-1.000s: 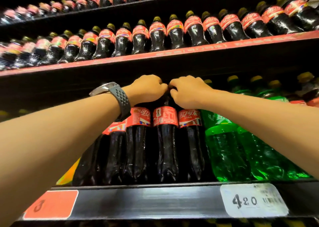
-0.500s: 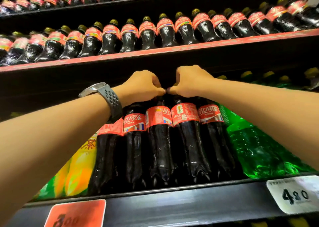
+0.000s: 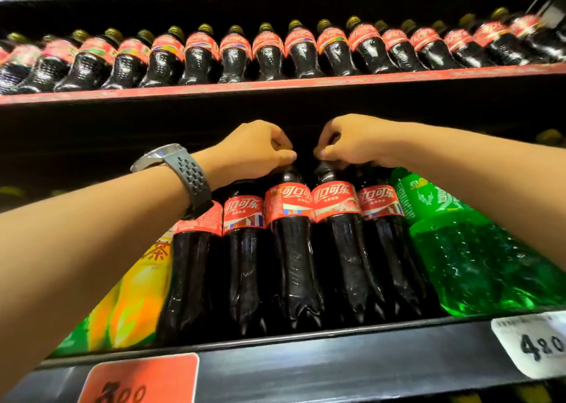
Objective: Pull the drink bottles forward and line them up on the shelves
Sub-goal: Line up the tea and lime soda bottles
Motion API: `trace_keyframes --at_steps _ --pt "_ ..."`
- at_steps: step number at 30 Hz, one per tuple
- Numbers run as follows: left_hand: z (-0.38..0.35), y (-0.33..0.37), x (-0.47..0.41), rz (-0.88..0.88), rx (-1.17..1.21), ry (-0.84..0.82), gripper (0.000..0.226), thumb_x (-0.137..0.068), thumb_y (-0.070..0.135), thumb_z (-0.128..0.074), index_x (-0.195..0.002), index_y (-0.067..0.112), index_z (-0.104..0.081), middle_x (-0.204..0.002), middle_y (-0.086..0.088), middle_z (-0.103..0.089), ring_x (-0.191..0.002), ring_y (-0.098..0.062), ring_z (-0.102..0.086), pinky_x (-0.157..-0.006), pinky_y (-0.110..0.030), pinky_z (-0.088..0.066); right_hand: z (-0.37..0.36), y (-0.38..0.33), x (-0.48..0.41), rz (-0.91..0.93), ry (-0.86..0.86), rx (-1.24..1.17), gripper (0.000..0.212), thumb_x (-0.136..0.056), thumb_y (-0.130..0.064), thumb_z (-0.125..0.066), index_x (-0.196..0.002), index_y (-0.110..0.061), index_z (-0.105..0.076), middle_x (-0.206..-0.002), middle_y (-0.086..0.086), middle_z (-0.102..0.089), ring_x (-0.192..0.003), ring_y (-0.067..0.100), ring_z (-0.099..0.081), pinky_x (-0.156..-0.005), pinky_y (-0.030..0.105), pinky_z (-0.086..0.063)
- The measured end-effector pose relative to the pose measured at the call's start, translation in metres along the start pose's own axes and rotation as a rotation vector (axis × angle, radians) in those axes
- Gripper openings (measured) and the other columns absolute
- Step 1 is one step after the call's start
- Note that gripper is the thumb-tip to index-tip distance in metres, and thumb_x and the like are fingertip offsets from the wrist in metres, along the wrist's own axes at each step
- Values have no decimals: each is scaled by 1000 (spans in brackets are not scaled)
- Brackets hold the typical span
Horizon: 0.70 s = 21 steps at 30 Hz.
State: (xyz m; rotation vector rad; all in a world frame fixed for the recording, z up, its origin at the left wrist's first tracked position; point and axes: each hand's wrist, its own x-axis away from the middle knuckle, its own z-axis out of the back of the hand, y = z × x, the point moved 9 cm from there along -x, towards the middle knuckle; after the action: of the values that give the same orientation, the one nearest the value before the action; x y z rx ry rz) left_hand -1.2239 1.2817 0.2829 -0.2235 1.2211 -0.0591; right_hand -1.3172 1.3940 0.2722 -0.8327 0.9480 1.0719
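Several tall dark cola bottles with red labels stand in a row at the front of the black shelf [image 3: 337, 346]. My left hand [image 3: 254, 150], with a grey watch on the wrist, grips the cap of one middle cola bottle [image 3: 289, 240]. Beside it, my right hand [image 3: 352, 142] grips the cap of the neighbouring cola bottle [image 3: 340, 243]. Both caps are mostly hidden under my curled fingers. A small dark gap separates the two hands.
Green soda bottles [image 3: 471, 255] stand right of the colas, yellow tea bottles [image 3: 137, 292] on the left. A red-edged shelf above [image 3: 275, 85] carries a long row of small cola bottles [image 3: 266, 56]. Price tags hang on the shelf front: red [image 3: 137, 381], white [image 3: 533, 344].
My hands, touching each other before, have drawn slightly apart, each on its own bottle cap. The view has shifted left, so the cola row sits further right.
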Motion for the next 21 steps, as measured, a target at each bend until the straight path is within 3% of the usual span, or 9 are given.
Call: trace_keyframes --at_steps 6,9,11,15,21 --pt "-4 -4 5 -20 72 -17 24 -88 36 -63 -109 26 -65 -102 9 -68 -97 -8 -63 -91 -32 -52 -1 -2 -3 33 -29 -35 13 -88 -7 -62 -99 -14 -64 -83 3 -65 -59 11 -62 -45 14 -44" --pt "-5 -5 7 -25 72 -24 26 -90 36 -59 -115 26 -62 -109 8 -67 -102 -9 -61 -94 -31 -49 -3 2 -2 29 -38 -120 17 -89 -3 -60 -105 -7 -63 -85 5 -64 -65 14 -62 -58 21 -53" --pt "-7 -3 10 -36 55 -38 29 -93 37 -55 -119 27 -60 -113 8 -65 -105 -9 -60 -95 -32 -48 -2 1 -1 48 -24 -83 17 -88 -7 -61 -105 -10 -64 -91 5 -67 -68 15 -63 -61 23 -53" --pt "1 -12 15 -28 11 -7 32 -98 34 -43 -129 28 -52 -121 3 -62 -108 -14 -57 -92 -27 -43 9 -11 0 140 101 347 20 -85 -26 -60 -103 -26 -66 -102 -4 -67 -93 18 -61 -75 28 -48" --pt "16 -68 30 131 -306 -9 34 -94 36 -43 -122 24 -58 -121 -10 -64 -113 -31 -56 -99 -41 -43 -6 -53 8 306 235 307 23 -87 -34 -49 -103 -29 -64 -95 -2 -63 -92 22 -58 -77 37 -51"
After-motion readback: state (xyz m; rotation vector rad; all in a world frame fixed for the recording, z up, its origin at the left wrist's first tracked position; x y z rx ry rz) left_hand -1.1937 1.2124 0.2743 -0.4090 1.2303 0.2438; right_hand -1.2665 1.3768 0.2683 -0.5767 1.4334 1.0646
